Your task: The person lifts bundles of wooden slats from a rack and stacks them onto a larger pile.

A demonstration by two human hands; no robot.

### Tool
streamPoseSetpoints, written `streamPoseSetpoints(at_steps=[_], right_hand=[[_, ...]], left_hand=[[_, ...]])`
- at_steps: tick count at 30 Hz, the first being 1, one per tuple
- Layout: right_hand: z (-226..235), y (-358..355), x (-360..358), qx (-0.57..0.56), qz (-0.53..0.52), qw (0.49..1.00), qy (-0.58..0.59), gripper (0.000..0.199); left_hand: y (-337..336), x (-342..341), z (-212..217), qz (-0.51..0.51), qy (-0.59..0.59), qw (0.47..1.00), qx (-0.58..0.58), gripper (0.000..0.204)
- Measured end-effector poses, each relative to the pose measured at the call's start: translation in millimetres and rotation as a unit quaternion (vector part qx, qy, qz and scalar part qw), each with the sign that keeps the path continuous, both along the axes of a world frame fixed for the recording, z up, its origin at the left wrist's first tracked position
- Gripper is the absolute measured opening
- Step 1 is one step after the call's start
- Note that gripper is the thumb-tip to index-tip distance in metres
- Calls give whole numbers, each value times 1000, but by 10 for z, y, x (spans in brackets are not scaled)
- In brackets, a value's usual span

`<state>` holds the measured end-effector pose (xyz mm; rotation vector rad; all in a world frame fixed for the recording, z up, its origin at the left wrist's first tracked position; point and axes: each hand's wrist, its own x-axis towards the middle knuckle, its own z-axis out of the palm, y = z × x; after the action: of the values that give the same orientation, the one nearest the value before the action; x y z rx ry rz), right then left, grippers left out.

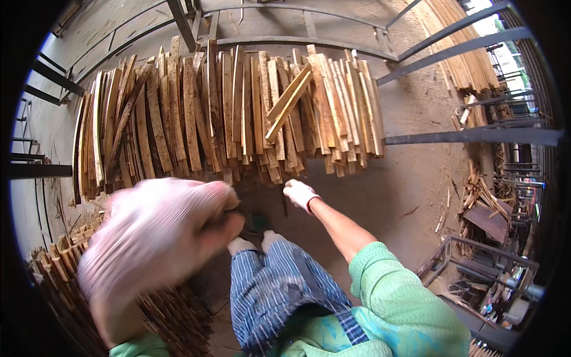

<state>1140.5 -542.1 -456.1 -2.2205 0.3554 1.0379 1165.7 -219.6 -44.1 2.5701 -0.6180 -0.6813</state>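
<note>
Right hand (300, 193), gloved, reaches to the lower edge of the slat stack (229, 116) at 12 o'clock, fingers curled; whether they grip cannot be told. Left hand (156, 235), gloved, blurred at 9 o'clock above a second slat pile (56, 262); finger state cannot be told.

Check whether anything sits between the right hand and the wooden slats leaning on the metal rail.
Nothing visible does. The gloved right hand reaches just under the lower ends of the leaning wooden slats, with only bare dirt ground around it. The left hand is blurred, close to the camera, off to the side.
</note>
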Motion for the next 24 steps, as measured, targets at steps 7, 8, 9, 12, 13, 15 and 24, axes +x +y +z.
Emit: streamPoseSetpoints(at_steps=[7, 8, 9, 12, 13, 15, 24], right_hand=[[-621, 605, 2372, -22, -158, 985, -72, 82], [-559, 872, 2692, -26, -217, 975, -23, 91], [-640, 896, 2998, -37, -240, 970, -10, 95], [-890, 1301, 3222, -140, -201, 969, 14, 103], [-1125, 1088, 3221, -156, -220, 963, 2, 111], [-1487, 811, 3167, -131, -291, 946, -49, 110], [-1990, -353, 2153, -3, -115, 993, -28, 127]], left_hand=[[-840, 105, -4477, 438, 480, 705, -284, 49], [-921, 63, -4904, 482, 475, 683, -276, 55], [-1089, 119, -5249, 479, 403, 743, -236, 70], [-1304, 357, -5918, 586, 342, 705, -208, 90], [-1499, 601, -5867, 601, 399, 661, -207, 98], [-1740, 934, -5757, 646, 459, 572, -213, 111], [-1787, 1165, -5742, 501, 468, 704, -186, 115]])
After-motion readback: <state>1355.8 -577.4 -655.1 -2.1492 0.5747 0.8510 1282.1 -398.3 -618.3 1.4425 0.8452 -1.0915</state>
